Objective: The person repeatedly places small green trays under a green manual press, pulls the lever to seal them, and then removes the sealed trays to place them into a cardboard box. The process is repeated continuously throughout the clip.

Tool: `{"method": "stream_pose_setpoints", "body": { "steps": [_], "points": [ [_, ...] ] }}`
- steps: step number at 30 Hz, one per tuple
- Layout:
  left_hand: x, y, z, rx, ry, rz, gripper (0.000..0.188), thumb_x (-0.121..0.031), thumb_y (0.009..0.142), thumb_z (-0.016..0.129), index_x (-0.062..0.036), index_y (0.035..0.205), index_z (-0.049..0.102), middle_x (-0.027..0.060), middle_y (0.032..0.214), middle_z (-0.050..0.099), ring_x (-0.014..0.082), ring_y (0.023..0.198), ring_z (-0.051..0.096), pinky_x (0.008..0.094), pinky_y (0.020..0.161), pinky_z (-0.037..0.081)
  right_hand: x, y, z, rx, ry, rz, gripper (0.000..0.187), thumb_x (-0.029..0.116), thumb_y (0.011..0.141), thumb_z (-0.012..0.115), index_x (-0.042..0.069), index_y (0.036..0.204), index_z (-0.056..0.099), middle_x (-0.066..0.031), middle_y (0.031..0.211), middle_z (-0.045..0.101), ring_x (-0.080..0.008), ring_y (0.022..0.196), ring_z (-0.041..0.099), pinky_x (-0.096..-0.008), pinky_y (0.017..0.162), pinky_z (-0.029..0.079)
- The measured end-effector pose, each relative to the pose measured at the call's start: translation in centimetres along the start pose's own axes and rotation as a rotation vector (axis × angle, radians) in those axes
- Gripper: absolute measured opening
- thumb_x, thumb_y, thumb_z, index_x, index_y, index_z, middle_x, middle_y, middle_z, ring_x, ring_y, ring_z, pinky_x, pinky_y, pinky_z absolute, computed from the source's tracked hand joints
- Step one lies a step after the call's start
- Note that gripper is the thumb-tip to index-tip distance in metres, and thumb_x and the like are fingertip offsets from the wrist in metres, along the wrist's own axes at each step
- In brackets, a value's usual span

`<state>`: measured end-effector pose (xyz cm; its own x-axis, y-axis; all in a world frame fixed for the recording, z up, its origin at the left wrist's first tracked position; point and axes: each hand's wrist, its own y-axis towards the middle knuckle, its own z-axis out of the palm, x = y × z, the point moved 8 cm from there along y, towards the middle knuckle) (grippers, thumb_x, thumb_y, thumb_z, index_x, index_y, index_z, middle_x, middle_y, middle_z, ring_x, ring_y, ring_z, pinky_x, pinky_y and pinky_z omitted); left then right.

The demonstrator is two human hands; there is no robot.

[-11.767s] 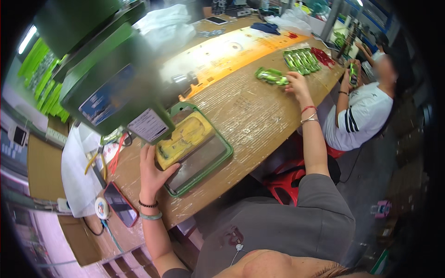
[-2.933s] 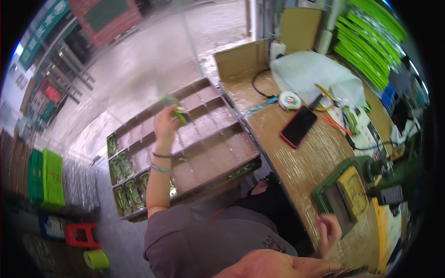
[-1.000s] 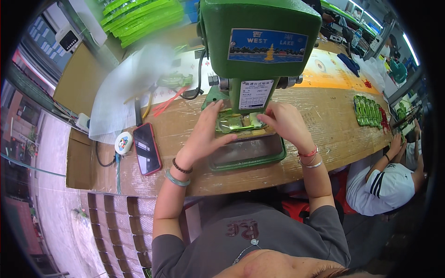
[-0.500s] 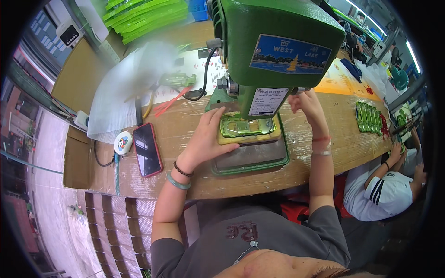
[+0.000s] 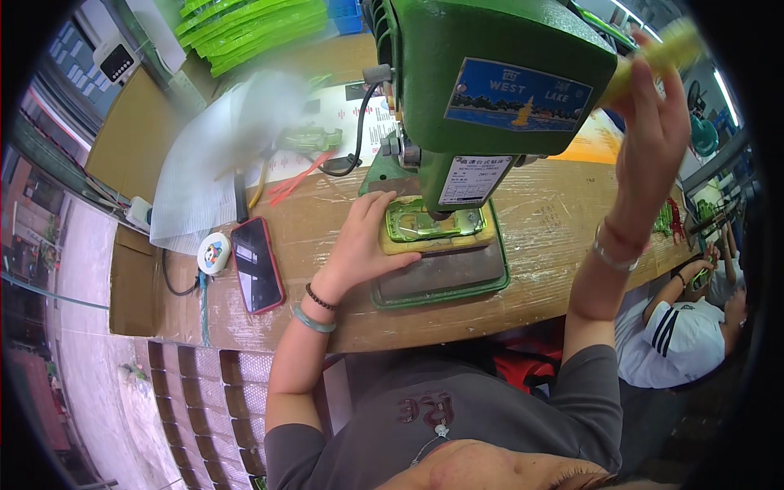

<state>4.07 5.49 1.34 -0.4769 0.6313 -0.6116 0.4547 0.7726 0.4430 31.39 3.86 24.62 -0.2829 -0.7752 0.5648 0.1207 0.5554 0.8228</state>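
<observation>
Beneath the head of a green bench drill press [image 5: 498,82], a clear green plastic part [image 5: 408,225] lies in a yellowish block [image 5: 445,245] on the press's base plate [image 5: 441,273]. My left hand [image 5: 367,237] grips the block's left end, thumb along the front edge and fingers over the far side. My right hand [image 5: 653,114] is raised at the press's right side, its fingers closed round a long yellow thing [image 5: 674,49]. Motion smears that thing, and its near end disappears behind the press head, so its kind is unclear.
Left of the press lie a phone [image 5: 257,265] with a red case, a round white case [image 5: 214,253] and a blurred translucent plastic bag [image 5: 261,110]. Green packets [image 5: 245,33] are stacked at the back left. A co-worker in a white sleeve [image 5: 686,339] sits at the right.
My right hand has risen from beside the press head to its upper right, where the yellow thing now shows in it. My left hand stays on the block.
</observation>
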Motion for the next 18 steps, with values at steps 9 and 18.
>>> {"method": "stream_pose_setpoints", "body": {
  "steps": [9,18],
  "points": [
    [0.1,0.1,0.2,-0.005,-0.005,0.027,0.091,-0.032,0.063,0.089,0.0025,0.135,0.046,0.0209,0.129,0.048,0.0378,0.122,0.048,0.0429,0.104,0.043,2.6,-6.1,-0.9,-0.157,-0.034,-0.124,0.031,0.020,0.106,0.043,-0.002,0.128,0.041,-0.0249,0.097,0.067,-0.0311,0.090,0.070,-0.0366,0.080,0.060],
    [0.1,0.0,0.1,0.014,-0.002,-0.003,0.091,-0.032,0.063,0.089,0.0024,0.136,0.046,0.0209,0.130,0.048,0.0384,0.122,0.047,0.0431,0.105,0.042,2.3,-13.4,-0.5,-0.351,0.014,-0.182,0.030,0.021,0.106,0.042,0.006,0.131,0.035,-0.0239,0.104,0.063,-0.0360,0.103,0.065,-0.0481,0.087,0.058]
  ]
}}
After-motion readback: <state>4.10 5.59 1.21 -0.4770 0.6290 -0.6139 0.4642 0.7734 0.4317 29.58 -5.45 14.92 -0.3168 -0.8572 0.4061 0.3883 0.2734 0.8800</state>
